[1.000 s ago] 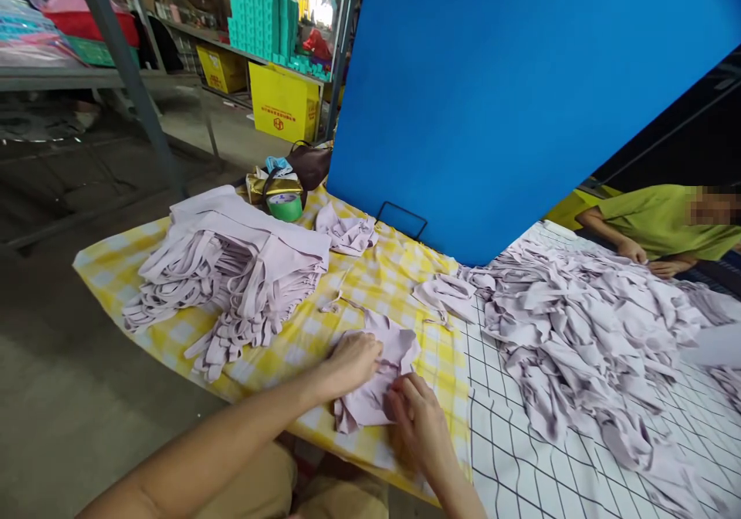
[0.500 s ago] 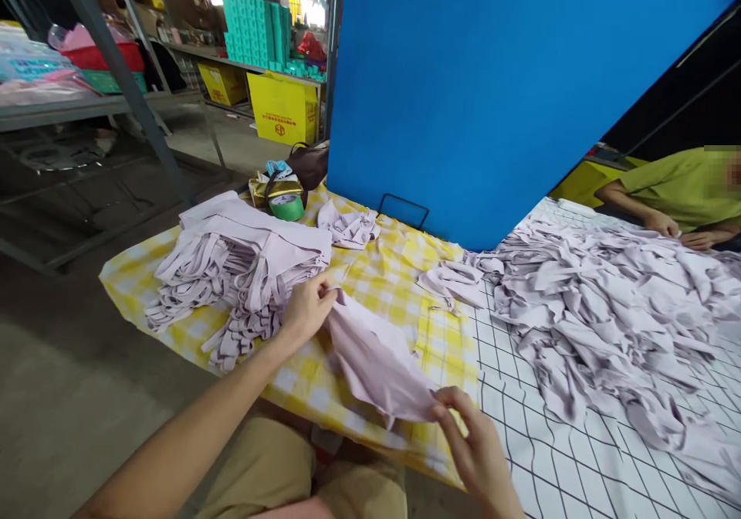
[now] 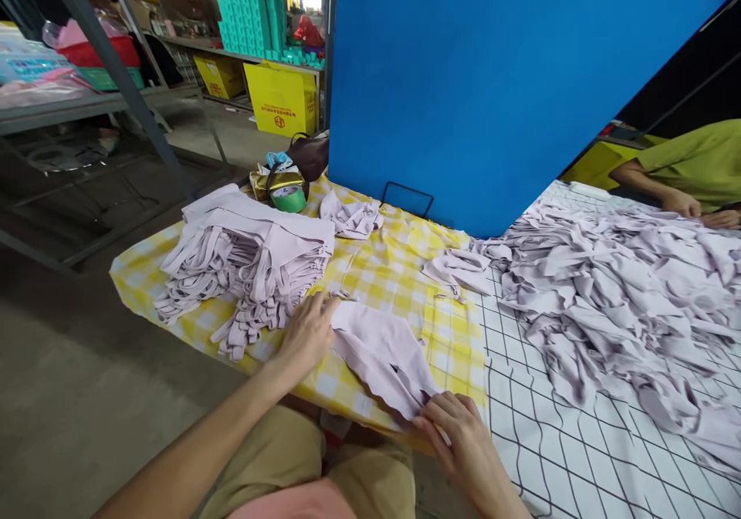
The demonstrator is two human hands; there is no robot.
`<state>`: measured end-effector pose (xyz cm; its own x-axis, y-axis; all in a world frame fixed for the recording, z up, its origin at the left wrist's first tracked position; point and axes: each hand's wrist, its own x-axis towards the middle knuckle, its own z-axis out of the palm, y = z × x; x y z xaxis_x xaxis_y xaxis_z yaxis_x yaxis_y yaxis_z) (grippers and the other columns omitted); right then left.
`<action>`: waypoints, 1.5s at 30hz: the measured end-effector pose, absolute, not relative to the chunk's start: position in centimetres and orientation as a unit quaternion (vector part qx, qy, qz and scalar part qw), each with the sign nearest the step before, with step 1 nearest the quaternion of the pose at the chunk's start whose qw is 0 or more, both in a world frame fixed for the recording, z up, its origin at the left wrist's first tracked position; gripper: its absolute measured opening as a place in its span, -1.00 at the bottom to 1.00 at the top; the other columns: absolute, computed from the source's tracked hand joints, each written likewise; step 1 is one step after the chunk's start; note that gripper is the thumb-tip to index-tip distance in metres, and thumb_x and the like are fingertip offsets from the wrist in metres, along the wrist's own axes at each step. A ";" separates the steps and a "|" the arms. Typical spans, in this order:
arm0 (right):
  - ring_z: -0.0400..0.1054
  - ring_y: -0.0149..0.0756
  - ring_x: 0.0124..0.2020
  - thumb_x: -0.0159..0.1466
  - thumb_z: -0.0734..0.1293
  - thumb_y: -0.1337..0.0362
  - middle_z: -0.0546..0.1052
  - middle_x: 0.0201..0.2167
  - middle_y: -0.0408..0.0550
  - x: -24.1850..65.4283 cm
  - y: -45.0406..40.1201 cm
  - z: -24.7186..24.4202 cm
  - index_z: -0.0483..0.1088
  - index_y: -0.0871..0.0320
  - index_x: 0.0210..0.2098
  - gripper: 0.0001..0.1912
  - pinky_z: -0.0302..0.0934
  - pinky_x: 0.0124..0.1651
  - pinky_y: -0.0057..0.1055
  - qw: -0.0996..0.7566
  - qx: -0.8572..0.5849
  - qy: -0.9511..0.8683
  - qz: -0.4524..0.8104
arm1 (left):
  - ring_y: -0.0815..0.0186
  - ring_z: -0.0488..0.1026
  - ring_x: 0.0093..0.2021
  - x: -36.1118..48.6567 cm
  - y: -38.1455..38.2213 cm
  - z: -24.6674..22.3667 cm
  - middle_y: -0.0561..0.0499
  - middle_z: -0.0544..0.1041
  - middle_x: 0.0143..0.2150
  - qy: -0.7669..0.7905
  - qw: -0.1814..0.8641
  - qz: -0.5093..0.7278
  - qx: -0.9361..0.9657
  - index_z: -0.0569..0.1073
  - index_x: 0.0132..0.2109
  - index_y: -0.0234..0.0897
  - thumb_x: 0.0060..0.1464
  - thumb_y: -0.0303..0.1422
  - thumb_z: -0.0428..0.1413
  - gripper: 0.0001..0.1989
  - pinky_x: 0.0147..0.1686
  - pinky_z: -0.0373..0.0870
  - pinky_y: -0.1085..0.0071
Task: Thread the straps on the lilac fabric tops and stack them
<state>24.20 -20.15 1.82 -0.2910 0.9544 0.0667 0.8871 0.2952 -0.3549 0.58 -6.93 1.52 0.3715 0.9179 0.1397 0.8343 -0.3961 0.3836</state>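
A pale lilac fabric piece (image 3: 379, 341) lies stretched flat across the yellow-and-white checked cloth (image 3: 451, 349). At its left end is my left hand (image 3: 309, 330), fingers curled together over the edge. My right hand (image 3: 457, 430) pinches the opposite end, close to the front edge of the table. A small dark gap shows in the fabric beside the right fingertips. Just behind my left hand sits a thick stack of matching lilac pieces (image 3: 255, 225), their strap-like loops hanging toward me.
A big loose heap of lilac fabric (image 3: 614, 295) covers the white gridded cloth (image 3: 521, 442) at right. Behind it work a co-worker's hands (image 3: 695, 206). A blue panel (image 3: 463, 94) stands at the back. Green tape (image 3: 288, 198) and smaller lilac pieces (image 3: 350, 214) lie nearby.
The fabric piece, held up and sagging between my hands before, now rests on the checked cloth. Both hands have come down with it, and my right hand has shifted slightly left.
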 end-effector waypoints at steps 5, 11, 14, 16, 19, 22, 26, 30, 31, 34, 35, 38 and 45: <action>0.31 -0.30 -0.47 0.33 0.08 0.17 0.42 -0.49 -0.10 23.8 -19.9 0.4 0.31 0.09 -0.39 -0.74 0.15 -0.38 -0.38 0.197 -0.649 -0.731 0.077 | 0.17 0.20 0.06 2.7 -6.8 0.4 -0.07 0.28 0.04 0.383 0.119 0.162 0.902 0.30 0.06 -0.18 0.01 -0.58 -0.03 -0.56 0.04 0.17 0.23; 0.34 -0.11 -0.27 0.22 0.11 0.17 0.42 -0.27 0.08 24.3 -20.3 -1.8 0.34 0.11 -0.24 -0.74 0.23 -0.38 -0.30 0.237 -0.742 -0.627 0.002 | 0.23 0.31 -0.15 2.6 -5.4 0.3 -0.03 0.40 -0.23 0.385 0.154 0.107 0.904 0.47 -0.24 -0.24 0.06 -0.50 0.04 -0.85 -0.14 0.25 0.32; 0.34 -0.21 -0.45 0.18 0.13 0.21 0.46 -0.44 -0.04 24.6 -20.6 -1.4 0.34 0.07 -0.39 -0.82 0.20 -0.47 -0.37 0.243 -0.777 -0.575 0.083 | 0.25 0.32 -0.19 1.8 -5.0 0.1 -0.02 0.42 -0.29 0.398 0.152 0.111 0.898 0.46 -0.30 -0.27 0.08 -0.53 0.00 -0.84 -0.22 0.26 0.36; 0.31 -0.27 -0.58 0.15 0.15 0.19 0.47 -0.52 -0.08 24.8 -20.7 -0.5 0.32 0.08 -0.40 -0.84 0.16 -0.54 -0.40 0.276 -0.802 -0.514 0.125 | 0.24 0.31 -0.18 1.3 -4.9 0.0 -0.03 0.43 -0.29 0.403 0.145 0.115 0.896 0.46 -0.31 -0.28 0.08 -0.57 -0.04 -0.80 -0.23 0.26 0.37; 0.28 -0.32 -0.65 0.13 0.17 0.16 0.48 -0.54 -0.10 25.4 -20.3 1.0 0.31 0.09 -0.41 -0.84 0.13 -0.59 -0.44 0.322 -0.822 -0.444 0.155 | 0.25 0.33 -0.17 0.9 -4.7 0.5 -0.02 0.45 -0.29 0.415 0.182 0.131 0.882 0.45 -0.31 -0.27 0.04 -0.60 -0.05 -0.77 -0.21 0.27 0.39; 0.32 -0.27 -0.57 0.14 0.17 0.18 0.47 -0.47 -0.03 25.6 -19.6 1.6 0.30 0.12 -0.38 -0.83 0.16 -0.54 -0.41 0.339 -0.829 -0.433 0.097 | 0.32 0.39 -0.24 0.7 -4.5 1.8 0.03 0.49 -0.30 0.432 0.282 0.180 0.838 0.45 -0.34 -0.27 0.02 -0.57 -0.03 -0.81 -0.24 0.27 0.45; 0.34 -0.15 -0.27 0.23 0.14 0.23 0.43 -0.28 0.09 24.2 -19.1 1.0 0.29 0.14 -0.19 -0.79 0.21 -0.32 -0.31 0.351 -0.728 -0.588 -0.027 | 0.37 0.41 -0.40 0.9 -4.1 3.1 0.08 0.50 -0.43 0.486 0.344 0.243 0.765 0.42 -0.40 -0.28 0.01 -0.47 0.02 -0.90 -0.36 0.26 0.49; 0.32 -0.20 -0.19 0.24 0.21 0.27 0.45 -0.20 -0.01 22.3 -19.1 0.1 0.31 0.04 -0.10 -0.77 0.16 -0.18 -0.28 0.201 -0.590 -0.782 0.025 | 0.37 0.39 -0.45 1.1 -3.8 3.1 0.10 0.47 -0.48 0.516 0.331 0.271 0.742 0.38 -0.41 -0.27 0.01 -0.44 0.01 -0.92 -0.40 0.25 0.50; 0.32 -0.19 -0.18 0.23 0.23 0.26 0.45 -0.19 -0.02 22.1 -19.1 0.0 0.31 0.04 -0.09 -0.76 0.14 -0.17 -0.26 0.173 -0.589 -0.789 0.021 | 0.37 0.39 -0.44 1.1 -3.8 3.0 0.10 0.46 -0.48 0.521 0.318 0.275 0.743 0.37 -0.42 -0.27 0.01 -0.45 0.01 -0.92 -0.40 0.24 0.50; 0.29 -0.14 -0.14 0.23 0.23 0.30 0.44 -0.17 -0.01 22.5 -19.3 -0.6 0.35 0.05 -0.17 -0.83 0.10 -0.17 -0.23 0.142 -0.606 -0.782 -0.016 | 0.36 0.38 -0.43 1.1 -3.6 3.0 0.09 0.44 -0.47 0.530 0.269 0.285 0.752 0.33 -0.43 -0.27 0.02 -0.47 -0.02 -0.90 -0.37 0.24 0.48; 0.28 -0.13 -0.12 0.24 0.21 0.33 0.44 -0.16 0.00 22.8 -19.4 -0.7 0.36 0.06 -0.23 -0.86 0.08 -0.17 -0.22 0.141 -0.608 -0.781 -0.030 | 0.36 0.37 -0.42 1.1 -3.6 3.1 0.08 0.43 -0.46 0.531 0.254 0.289 0.755 0.32 -0.43 -0.27 0.03 -0.48 -0.03 -0.89 -0.37 0.24 0.47; 0.26 -0.12 -0.10 0.26 0.14 0.41 0.45 -0.16 0.03 23.4 -19.5 -0.6 0.35 0.09 -0.34 -0.81 0.07 -0.17 -0.23 0.168 -0.612 -0.770 -0.063 | 0.35 0.35 -0.43 1.3 -3.3 3.5 0.07 0.40 -0.47 0.534 0.226 0.294 0.760 0.29 -0.45 -0.26 0.04 -0.49 -0.05 -0.86 -0.37 0.24 0.47; 0.29 -0.23 -0.27 0.30 0.13 0.31 0.45 -0.27 0.01 20.1 -18.8 -0.2 0.31 0.12 -0.20 -0.84 0.10 -0.28 -0.32 0.240 -0.580 -0.778 -0.007 | 0.32 0.36 -0.32 2.3 -3.0 2.6 0.01 0.41 -0.31 0.520 0.166 0.252 0.799 0.34 -0.30 -0.27 0.07 -0.52 -0.08 -0.87 -0.30 0.27 0.43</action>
<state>20.08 -18.77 -0.15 -0.2113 0.9001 0.3809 0.9068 0.3260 -0.2674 2.35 -3.04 2.57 0.3326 0.9148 0.2294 0.7474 -0.4040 0.5274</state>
